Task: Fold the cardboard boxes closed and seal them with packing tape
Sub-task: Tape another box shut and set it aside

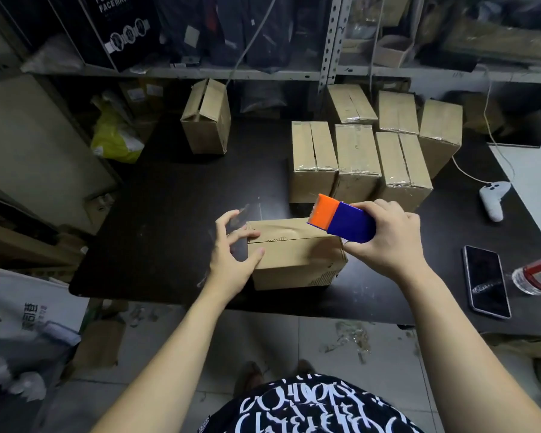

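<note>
A small cardboard box (294, 254) lies near the front edge of the black table (169, 198), its flaps folded shut, with clear tape running across its top. My left hand (233, 248) rests at the box's left end, fingers spread, thumb and fingertips touching the top edge. My right hand (391, 235) grips a blue and orange tape dispenser (341, 221) just above the box's right end, orange blade end pointing left.
Several taped boxes (356, 157) stand in a cluster at the back right, and one untaped box (206, 120) stands at the back centre. A phone (486, 281), a bottle (537, 276) and a white controller (494, 198) lie on the right. Shelving rises behind the table.
</note>
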Demonstrator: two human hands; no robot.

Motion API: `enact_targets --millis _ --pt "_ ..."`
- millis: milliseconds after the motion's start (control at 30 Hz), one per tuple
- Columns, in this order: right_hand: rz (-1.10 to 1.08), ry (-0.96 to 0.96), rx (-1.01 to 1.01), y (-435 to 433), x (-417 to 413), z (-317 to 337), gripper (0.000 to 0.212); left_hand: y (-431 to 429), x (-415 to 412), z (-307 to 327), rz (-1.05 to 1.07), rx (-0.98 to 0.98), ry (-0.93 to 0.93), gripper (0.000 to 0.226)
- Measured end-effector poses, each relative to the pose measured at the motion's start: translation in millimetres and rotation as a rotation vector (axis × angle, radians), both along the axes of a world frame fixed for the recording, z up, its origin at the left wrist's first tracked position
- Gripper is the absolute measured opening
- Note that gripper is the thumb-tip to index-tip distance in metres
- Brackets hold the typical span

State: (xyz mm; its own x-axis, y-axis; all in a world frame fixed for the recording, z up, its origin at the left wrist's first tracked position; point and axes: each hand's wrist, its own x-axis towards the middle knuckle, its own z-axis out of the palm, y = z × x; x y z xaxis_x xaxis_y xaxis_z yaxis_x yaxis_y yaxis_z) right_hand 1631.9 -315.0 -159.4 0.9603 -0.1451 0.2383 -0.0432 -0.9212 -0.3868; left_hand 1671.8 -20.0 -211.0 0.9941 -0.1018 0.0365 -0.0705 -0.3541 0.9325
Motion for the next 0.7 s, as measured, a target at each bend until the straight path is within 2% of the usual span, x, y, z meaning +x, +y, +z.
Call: enact_targets --millis 133,267,567,700 --pt "0.019 -0.088 -0.070 5.4 5.0 7.3 0.059 -1.8 -3.9 -8.0 0.037 -0.077 -0.009 0.079" --pt "0.100 -0.053 -0.019 7.8 9.3 17.0 0.069 -1.3 -2.0 -10.4 0.030 -0.083 -0.010 0.077" --pt "0.166 -0.034 0.052 -3.1 7.5 21.8 0.061 -4.0 -4.9 -11.3 0.063 -0.117 -0.024 0.077" --pt "0.160 0.042 0.080 -7.2 13.0 13.2 0.056 -4.8 -6.5 -6.7 0.059 -0.129 0.005 0.078"
